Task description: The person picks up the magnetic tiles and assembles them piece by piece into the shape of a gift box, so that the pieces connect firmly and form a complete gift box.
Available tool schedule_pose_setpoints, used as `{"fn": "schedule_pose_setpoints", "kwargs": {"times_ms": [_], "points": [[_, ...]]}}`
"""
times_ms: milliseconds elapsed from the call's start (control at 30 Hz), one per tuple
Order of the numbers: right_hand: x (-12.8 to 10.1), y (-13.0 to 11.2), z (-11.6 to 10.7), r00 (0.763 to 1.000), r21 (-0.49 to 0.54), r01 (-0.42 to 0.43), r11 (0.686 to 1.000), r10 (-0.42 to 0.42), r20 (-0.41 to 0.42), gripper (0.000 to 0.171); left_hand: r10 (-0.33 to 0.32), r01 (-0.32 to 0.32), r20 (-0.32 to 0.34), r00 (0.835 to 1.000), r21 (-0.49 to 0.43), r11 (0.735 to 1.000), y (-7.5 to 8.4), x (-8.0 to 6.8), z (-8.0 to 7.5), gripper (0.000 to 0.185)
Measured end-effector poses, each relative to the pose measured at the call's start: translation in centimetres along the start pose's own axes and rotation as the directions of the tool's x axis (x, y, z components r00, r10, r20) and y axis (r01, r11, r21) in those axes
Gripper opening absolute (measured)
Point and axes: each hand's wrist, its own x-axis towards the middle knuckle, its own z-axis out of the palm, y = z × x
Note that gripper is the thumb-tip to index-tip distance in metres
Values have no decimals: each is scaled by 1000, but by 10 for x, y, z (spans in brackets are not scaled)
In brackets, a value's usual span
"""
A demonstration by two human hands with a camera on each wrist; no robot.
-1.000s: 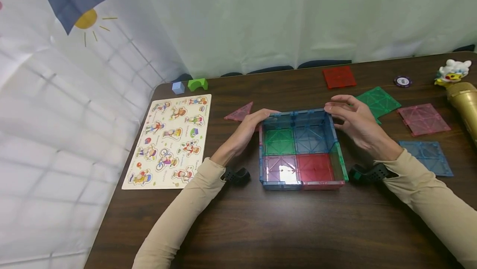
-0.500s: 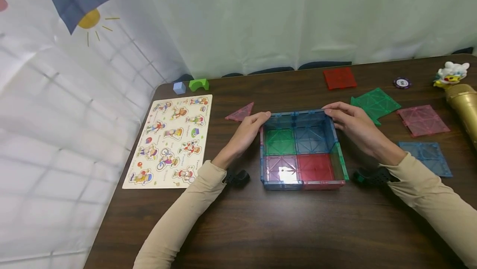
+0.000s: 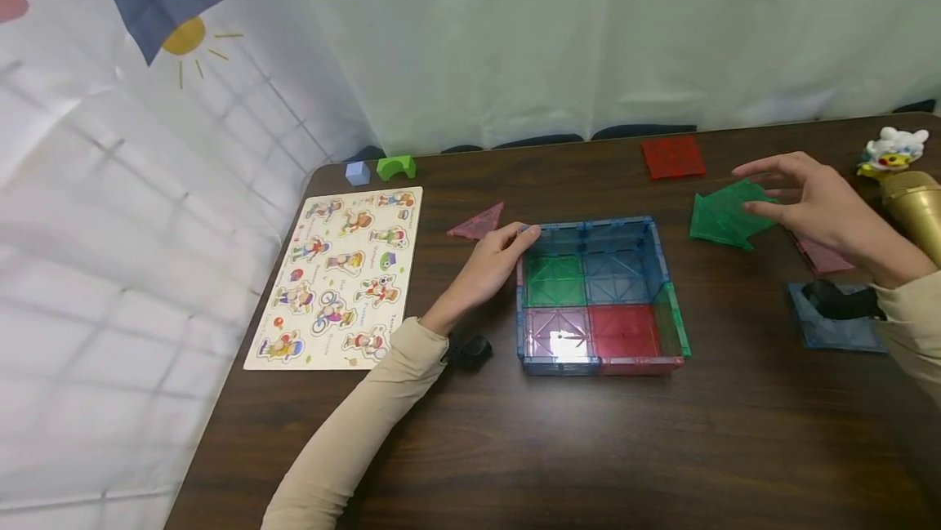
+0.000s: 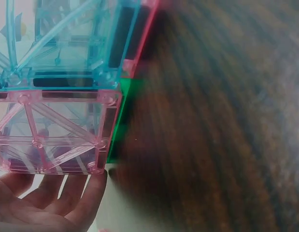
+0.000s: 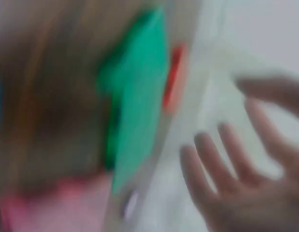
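the left wrist view shows what the head view cannot: the fingers point(image 4: 67, 193) of the left hand point(image 3: 494, 262) are laid straight against the pink wall of the tile tray point(image 3: 597, 295); the right wrist view is blurred, and only spread fingers near a green shape are made out; in the head view the right hand point(image 3: 823, 205) is held wide open just above the green tiles point(image 3: 724, 216), nothing being gripped; the tray is set mid-table point(image 3: 588, 448), with bare wood seen in front of it and a puzzle board point(image 3: 338, 277) well apart at the left edge; four flat tiles, green, blue, pink and red, are seen as the tray's floor.
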Motion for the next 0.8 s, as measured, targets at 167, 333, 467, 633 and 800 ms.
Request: {"fn": "schedule_pose_setpoints", "kwargs": {"times_ms": [167, 333, 467, 633, 800], "points": [[17, 33, -12, 966, -254, 194, 948, -139, 220, 73, -18, 18, 1, 1000, 7, 1000, -1, 0, 1, 47], [26, 51, -12, 933, -187, 239, 953, -172, 316, 84, -70, 70, -9, 998, 15, 997, 2, -4, 3, 46], [28, 49, -9, 935, -188, 249, 950, -185, 302, 80, -78, 78, -6, 997, 4, 997, 1, -6, 2, 46], [28, 38, -5, 956, -262, 177, 949, -103, 273, 79, -80, 80, 4, 997, -3, 997, 1, -6, 1, 48], [29, 31, 3, 970, -364, 150, 919, -67, 232, 82, -70, 71, 17, 997, -8, 997, -6, -4, 0, 51]]}}
